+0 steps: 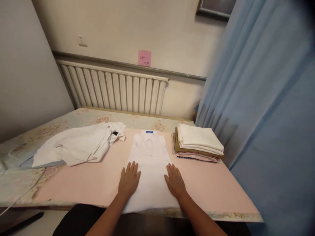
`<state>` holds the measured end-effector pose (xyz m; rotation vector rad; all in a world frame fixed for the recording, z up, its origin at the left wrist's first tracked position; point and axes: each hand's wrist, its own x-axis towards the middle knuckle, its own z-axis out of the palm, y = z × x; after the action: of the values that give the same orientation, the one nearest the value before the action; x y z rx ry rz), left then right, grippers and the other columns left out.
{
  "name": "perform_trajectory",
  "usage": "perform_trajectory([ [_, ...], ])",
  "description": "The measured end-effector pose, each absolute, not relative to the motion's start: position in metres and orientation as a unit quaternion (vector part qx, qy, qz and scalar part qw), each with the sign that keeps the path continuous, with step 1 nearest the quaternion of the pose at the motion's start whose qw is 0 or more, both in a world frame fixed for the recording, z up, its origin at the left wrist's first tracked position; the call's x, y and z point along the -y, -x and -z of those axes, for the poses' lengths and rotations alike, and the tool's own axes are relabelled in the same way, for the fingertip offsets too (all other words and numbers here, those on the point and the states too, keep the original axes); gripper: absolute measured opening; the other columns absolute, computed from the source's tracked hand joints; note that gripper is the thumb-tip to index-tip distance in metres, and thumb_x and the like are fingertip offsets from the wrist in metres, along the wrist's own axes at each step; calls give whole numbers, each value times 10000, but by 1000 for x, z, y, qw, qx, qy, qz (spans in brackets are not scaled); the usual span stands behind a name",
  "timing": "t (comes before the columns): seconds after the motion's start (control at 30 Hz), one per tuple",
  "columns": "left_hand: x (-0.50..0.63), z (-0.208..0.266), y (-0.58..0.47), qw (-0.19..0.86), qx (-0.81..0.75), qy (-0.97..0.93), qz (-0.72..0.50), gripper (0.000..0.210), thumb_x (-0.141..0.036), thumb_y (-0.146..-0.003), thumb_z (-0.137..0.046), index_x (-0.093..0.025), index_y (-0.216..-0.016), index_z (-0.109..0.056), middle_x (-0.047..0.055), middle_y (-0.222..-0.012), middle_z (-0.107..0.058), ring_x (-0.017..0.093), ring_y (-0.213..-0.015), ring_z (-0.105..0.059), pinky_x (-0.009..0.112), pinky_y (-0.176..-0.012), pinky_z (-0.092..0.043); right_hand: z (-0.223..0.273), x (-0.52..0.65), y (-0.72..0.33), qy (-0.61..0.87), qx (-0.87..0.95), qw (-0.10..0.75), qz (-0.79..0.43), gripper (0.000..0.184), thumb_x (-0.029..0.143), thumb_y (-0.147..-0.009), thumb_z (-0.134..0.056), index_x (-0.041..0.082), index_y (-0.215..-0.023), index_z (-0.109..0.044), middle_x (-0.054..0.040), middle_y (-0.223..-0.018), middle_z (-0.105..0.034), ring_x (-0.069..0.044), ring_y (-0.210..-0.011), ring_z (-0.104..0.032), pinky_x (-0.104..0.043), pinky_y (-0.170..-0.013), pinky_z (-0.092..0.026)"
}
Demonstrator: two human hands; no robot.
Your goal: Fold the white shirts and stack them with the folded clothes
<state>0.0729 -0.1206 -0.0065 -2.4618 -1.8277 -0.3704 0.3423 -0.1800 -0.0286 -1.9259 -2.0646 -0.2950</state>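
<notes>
A white shirt point(151, 183) lies flat and folded lengthwise in front of me, its collar with a blue label at the far end. My left hand point(129, 179) rests palm down on the shirt's left edge, fingers stretched out. On the opposite edge lies my right hand point(175, 181), also flat with its fingers extended. Neither hand grips anything. Beneath the shirt is a pink sheet point(95, 180), spread over a flowered tablecloth point(81, 114). The shirt's near end reaches the table's front edge.
To the right stands a stack of folded cloths point(200, 139), white on top. A crumpled white garment point(78, 144) lies at the left, near a white cord point(24, 195). Behind the table is a radiator point(118, 88). A blue curtain point(261, 124) hangs along the right side.
</notes>
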Motion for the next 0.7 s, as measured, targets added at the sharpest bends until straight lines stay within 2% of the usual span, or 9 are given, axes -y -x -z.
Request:
perform_trajectory([
  [0.2,133,-7,-99,26,601,788,126,495,-339,-943,-315,-159,-1379,-463,106,-1482,-403,307,-1395,-286,558,-1120,-194,28,182,-341,672,715,160,107,485,341,-941,-409,137,-1379,-454,-109,-1463,-406,-263,-1375,-330,-449,-1120,-261],
  [0.3,146,-9,-124,9,561,817,135,498,-343,-935,-346,-184,-1397,-439,86,-1511,-356,284,-1409,-264,526,-1131,-210,25,182,-341,673,714,163,101,484,335,-940,-410,136,-1378,-453,-106,-1466,-400,-265,-1376,-329,-457,-1122,-260],
  [0.4,158,-2,-140,-8,519,845,131,506,-364,-923,-374,-220,-1405,-428,55,-1522,-336,292,-1415,-246,545,-1124,-224,23,183,-341,673,715,162,98,482,330,-940,-415,128,-1376,-457,-108,-1467,-397,-268,-1375,-328,-458,-1123,-264],
  [0.53,165,10,-137,8,480,865,147,513,-371,-927,-371,-251,-1425,-391,30,-1534,-312,298,-1426,-212,564,-1127,-209,23,184,-341,672,715,164,103,471,315,-942,-414,116,-1367,-466,-108,-1465,-399,-272,-1377,-324,-452,-1129,-259],
  [0.7,163,13,-124,27,469,868,163,501,-370,-948,-338,-254,-1434,-368,31,-1526,-332,272,-1414,-250,535,-1116,-249,22,185,-340,673,712,171,102,468,325,-941,-424,122,-1359,-473,-110,-1456,-414,-267,-1375,-328,-450,-1131,-255],
])
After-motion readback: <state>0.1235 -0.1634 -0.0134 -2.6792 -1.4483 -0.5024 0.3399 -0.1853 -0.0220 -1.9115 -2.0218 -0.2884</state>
